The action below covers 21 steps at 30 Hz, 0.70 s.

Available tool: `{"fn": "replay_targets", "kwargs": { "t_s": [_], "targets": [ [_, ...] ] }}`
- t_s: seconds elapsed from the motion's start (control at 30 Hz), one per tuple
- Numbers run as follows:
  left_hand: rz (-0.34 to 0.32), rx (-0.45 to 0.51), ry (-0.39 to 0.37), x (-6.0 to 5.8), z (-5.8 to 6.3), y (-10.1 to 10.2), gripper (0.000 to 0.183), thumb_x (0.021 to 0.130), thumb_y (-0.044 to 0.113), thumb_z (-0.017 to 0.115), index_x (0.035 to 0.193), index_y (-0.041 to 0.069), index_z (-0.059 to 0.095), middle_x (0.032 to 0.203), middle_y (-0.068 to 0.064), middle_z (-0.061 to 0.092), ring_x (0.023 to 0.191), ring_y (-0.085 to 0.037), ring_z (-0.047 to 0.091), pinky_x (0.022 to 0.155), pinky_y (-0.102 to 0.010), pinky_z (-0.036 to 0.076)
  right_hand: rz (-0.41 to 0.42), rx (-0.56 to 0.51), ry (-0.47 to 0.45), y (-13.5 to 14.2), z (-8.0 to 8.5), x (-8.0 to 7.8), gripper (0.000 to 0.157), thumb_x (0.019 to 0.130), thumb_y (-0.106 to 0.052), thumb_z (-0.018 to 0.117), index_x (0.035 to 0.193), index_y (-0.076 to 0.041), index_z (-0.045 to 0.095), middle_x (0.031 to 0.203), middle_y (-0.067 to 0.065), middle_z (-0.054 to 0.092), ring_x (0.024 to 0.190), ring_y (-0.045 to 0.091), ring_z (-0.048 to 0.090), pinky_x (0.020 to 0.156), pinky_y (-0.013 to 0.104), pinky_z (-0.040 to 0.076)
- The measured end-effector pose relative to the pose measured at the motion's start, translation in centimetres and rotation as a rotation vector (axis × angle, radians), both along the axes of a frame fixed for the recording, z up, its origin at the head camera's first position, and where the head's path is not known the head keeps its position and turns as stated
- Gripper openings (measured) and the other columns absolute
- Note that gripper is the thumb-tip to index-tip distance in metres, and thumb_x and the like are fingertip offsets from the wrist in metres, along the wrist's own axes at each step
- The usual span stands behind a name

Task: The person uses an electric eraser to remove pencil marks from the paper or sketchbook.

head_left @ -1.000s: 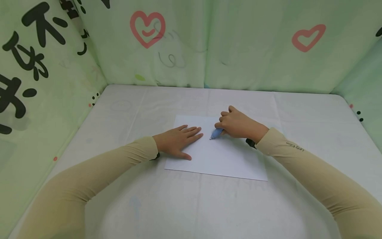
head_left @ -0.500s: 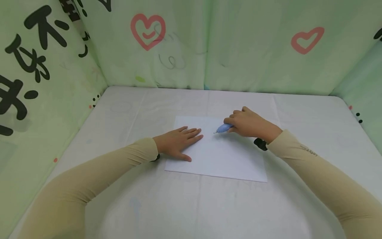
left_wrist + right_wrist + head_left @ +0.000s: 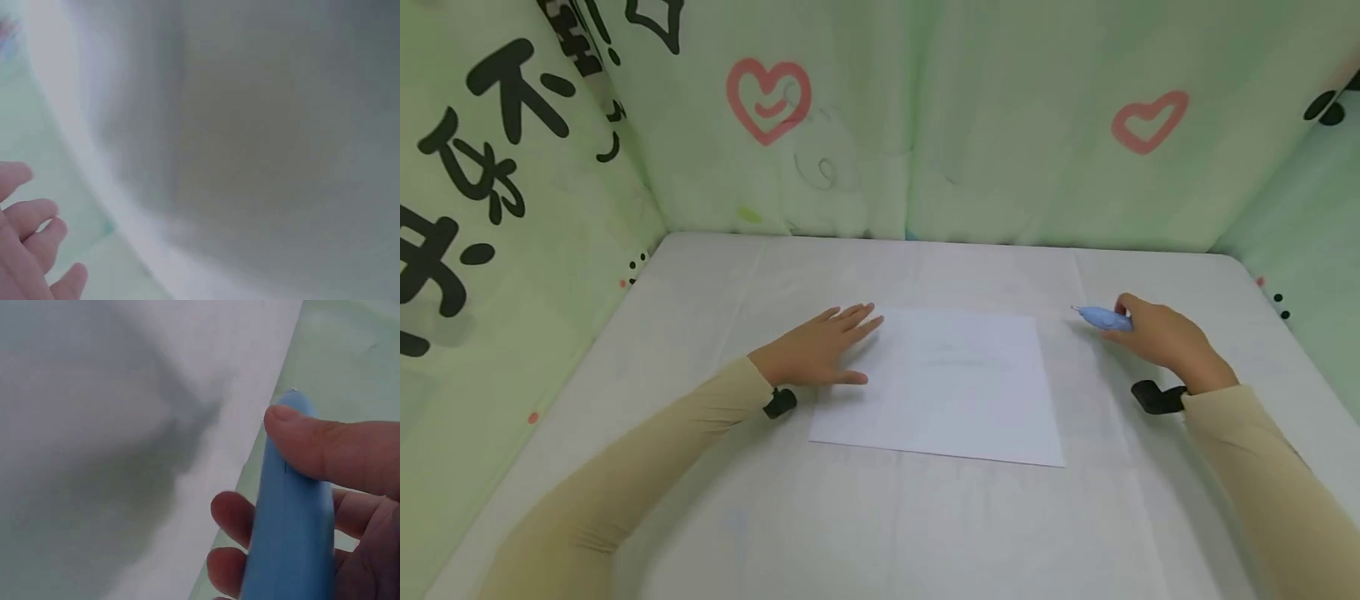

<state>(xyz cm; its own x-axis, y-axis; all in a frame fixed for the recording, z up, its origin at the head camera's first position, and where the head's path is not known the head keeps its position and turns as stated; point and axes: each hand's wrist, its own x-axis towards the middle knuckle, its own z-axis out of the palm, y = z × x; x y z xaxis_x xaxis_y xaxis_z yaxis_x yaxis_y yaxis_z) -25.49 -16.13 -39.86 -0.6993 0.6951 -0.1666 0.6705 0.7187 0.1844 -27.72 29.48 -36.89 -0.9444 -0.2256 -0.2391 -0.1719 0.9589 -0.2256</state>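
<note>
A white sheet of paper (image 3: pixel 955 408) lies on the covered table, with faint streaks near its middle. My left hand (image 3: pixel 816 348), fingers spread, is over the paper's left edge and seems slightly raised; its fingers (image 3: pixel 37 234) show at the lower left of the left wrist view. To the right of the paper, above the tabletop, my right hand (image 3: pixel 1172 337) holds a light blue correction pen (image 3: pixel 1103 318) with a thin metal tip pointing left. In the right wrist view, the thumb presses along the correction pen's blue body (image 3: pixel 290 519) while the fingers curl around it.
A white cloth covers the table (image 3: pixel 880 533). Green curtains (image 3: pixel 1000 167) with red hearts and black characters enclose the back and sides. Dark wrist cameras sit under both wrists, the right one (image 3: pixel 1156 397) hanging low over the table.
My right hand has moved right with the correction pen, from over the paper to beyond its right edge. The left hand has shifted left, off the paper's middle.
</note>
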Motion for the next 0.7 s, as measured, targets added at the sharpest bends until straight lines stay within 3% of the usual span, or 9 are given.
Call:
{"fn": "replay_targets", "kwargs": {
  "t_s": [0.17, 0.3, 0.47, 0.53, 0.7],
  "targets": [
    [0.146, 0.17, 0.049, -0.1, 1.2, -1.1, 0.08, 0.092, 0.046, 0.054, 0.152, 0.013, 0.012, 0.158, -0.014, 0.012, 0.147, -0.029, 0.009, 0.119, -0.048, 0.01, -0.074, 0.03, 0.003, 2.9, -1.5, 0.4, 0.049, 0.09, -0.023, 0.057, 0.115, 0.018, 0.045, 0.105, 0.039, 0.054, 0.082, 0.039, 0.054, 0.072, 0.054, 0.045],
    [0.256, 0.206, 0.077, 0.0, 1.5, -1.6, 0.076, 0.094, 0.042, 0.052, 0.152, 0.01, 0.014, 0.158, -0.016, 0.012, 0.147, -0.031, 0.009, 0.118, -0.051, 0.009, -0.097, 0.027, -0.006, 3.9, -2.5, 0.5, 0.047, 0.09, -0.022, 0.056, 0.112, 0.018, 0.046, 0.103, 0.039, 0.054, 0.084, 0.042, 0.054, 0.072, 0.055, 0.044],
    [0.359, 0.24, 0.138, 0.4, 0.9, -2.0, 0.078, 0.093, 0.042, 0.053, 0.152, 0.009, 0.013, 0.158, -0.019, 0.002, 0.146, -0.036, 0.008, 0.117, -0.053, 0.012, -0.109, 0.062, 0.009, 3.6, -2.6, 0.7, 0.053, 0.091, -0.026, 0.056, 0.119, 0.017, 0.044, 0.11, 0.043, 0.048, 0.092, 0.052, 0.051, 0.072, 0.058, 0.044],
    [0.391, 0.256, 0.176, 0.6, 0.7, -2.2, 0.08, 0.093, 0.041, 0.055, 0.152, 0.009, 0.012, 0.158, -0.02, -0.006, 0.145, -0.039, 0.007, 0.116, -0.055, 0.014, -0.108, 0.055, 0.085, 2.8, -2.2, 0.9, 0.055, 0.092, -0.027, 0.055, 0.123, 0.016, 0.041, 0.116, 0.044, 0.043, 0.1, 0.056, 0.045, 0.075, 0.063, 0.042],
    [0.467, 0.303, 0.251, 0.9, 1.3, -2.0, 0.083, 0.093, 0.042, 0.055, 0.152, 0.01, 0.007, 0.157, -0.018, -0.015, 0.146, -0.04, 0.001, 0.115, -0.059, 0.011, -0.066, -0.038, 0.415, -1.2, -0.2, 1.7, 0.056, 0.095, -0.02, 0.054, 0.137, 0.011, 0.034, 0.137, 0.038, 0.032, 0.126, 0.053, 0.03, 0.095, 0.07, 0.028]
  ]
}}
